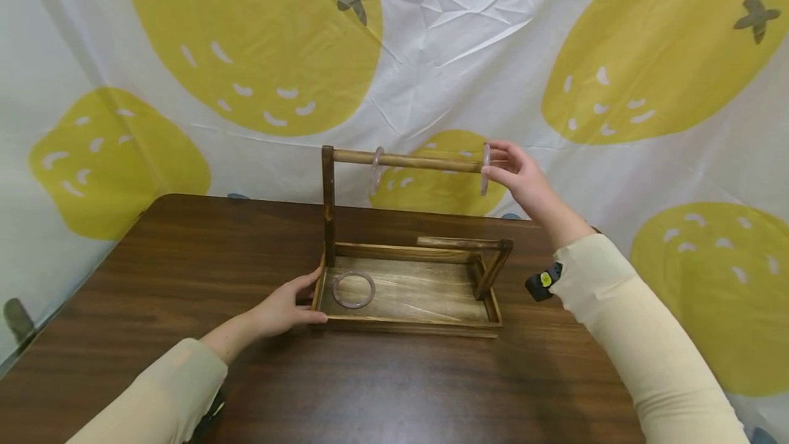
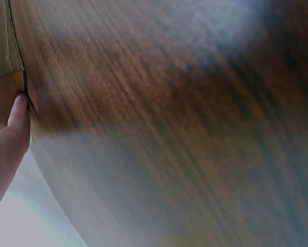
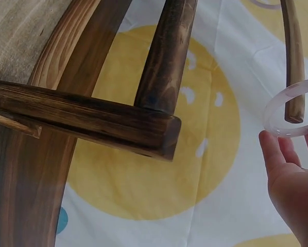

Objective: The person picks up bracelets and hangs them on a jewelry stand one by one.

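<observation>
A wooden bangle stand (image 1: 425, 290) has a tray base, a tall post with an upper rod (image 1: 425, 162), and a lower rod (image 1: 456, 243) at right. My right hand (image 1: 524, 180) pinches a pale translucent bangle (image 1: 485, 185) between thumb and fingers at the upper rod's free end. In the right wrist view, that rod's tip (image 3: 295, 116) shows within the bangle's ring (image 3: 272, 117). A second bangle (image 1: 375, 177) hangs on the upper rod nearer the post; a third (image 1: 354, 306) lies flat in the tray. My left hand (image 1: 277, 308) grips the tray's left end, thumb at the front corner.
The stand sits on a dark brown wooden table (image 1: 246, 238). Behind the table hangs a white cloth (image 1: 468, 26) with large yellow fruit prints. The lower rod, on its short post (image 1: 493, 273), stands below my right hand.
</observation>
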Motion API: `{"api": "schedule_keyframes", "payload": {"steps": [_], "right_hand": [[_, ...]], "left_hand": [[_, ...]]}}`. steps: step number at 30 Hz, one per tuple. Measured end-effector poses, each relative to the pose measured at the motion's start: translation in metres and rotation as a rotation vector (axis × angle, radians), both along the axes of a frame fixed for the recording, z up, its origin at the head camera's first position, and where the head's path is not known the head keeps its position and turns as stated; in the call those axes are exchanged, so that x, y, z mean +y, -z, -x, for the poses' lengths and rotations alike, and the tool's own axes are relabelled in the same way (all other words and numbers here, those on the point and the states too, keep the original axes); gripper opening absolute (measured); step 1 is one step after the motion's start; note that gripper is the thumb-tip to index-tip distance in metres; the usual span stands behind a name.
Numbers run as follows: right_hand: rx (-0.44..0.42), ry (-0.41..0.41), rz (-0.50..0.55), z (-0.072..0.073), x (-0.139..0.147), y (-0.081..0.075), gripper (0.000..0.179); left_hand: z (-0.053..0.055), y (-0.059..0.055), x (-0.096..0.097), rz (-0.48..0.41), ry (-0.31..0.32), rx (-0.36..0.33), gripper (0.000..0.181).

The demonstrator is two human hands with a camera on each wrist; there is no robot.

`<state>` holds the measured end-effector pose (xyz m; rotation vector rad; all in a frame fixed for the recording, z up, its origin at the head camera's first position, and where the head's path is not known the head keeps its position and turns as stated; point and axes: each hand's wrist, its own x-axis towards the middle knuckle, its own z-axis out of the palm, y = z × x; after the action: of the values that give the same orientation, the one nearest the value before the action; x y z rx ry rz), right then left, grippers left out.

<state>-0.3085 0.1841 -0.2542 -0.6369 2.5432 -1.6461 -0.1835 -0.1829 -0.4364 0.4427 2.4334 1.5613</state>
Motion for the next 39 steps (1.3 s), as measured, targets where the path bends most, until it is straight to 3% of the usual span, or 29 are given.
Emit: {"api": "schedule_keyframes", "payload": {"steps": [39], "right_hand": [[0.1,-0.046,-0.162,0.007,-0.027,-0.018,0.058]], "left_hand": [[0.0,0.0,-0.001,-0.006,0.004,-0.01,0.091]]}}
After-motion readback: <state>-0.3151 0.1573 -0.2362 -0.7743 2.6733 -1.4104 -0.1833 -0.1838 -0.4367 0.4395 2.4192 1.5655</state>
